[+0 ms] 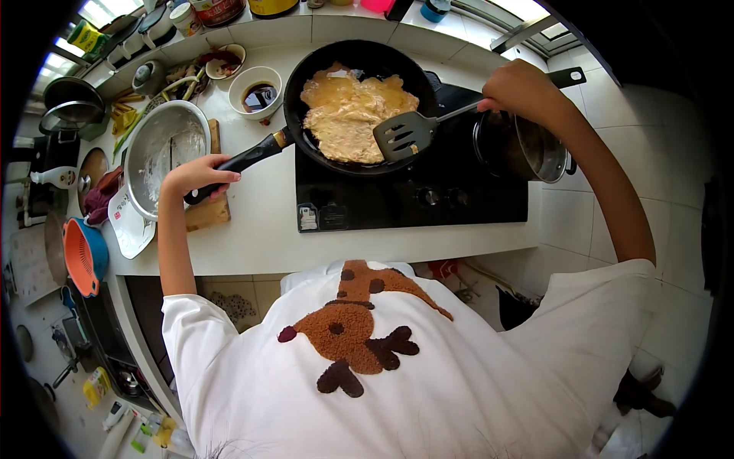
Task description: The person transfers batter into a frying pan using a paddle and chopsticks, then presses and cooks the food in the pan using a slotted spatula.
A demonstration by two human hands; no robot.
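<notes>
My left hand is wrapped round the black handle of a frying pan, which sits at the left part of the black stove. A yellowish, ragged-edged layer of what looks like egg spreads over the pan's bottom. With fingers closed, my right hand grips a slotted spatula by its long handle. The spatula's grey blade lies over the right edge of the egg; whether it reaches underneath is hidden.
A metal pot stands on the stove's right side. Left of the pan are a white bowl of dark liquid, a metal basin over a wooden board, a white dish and an orange-and-blue colander.
</notes>
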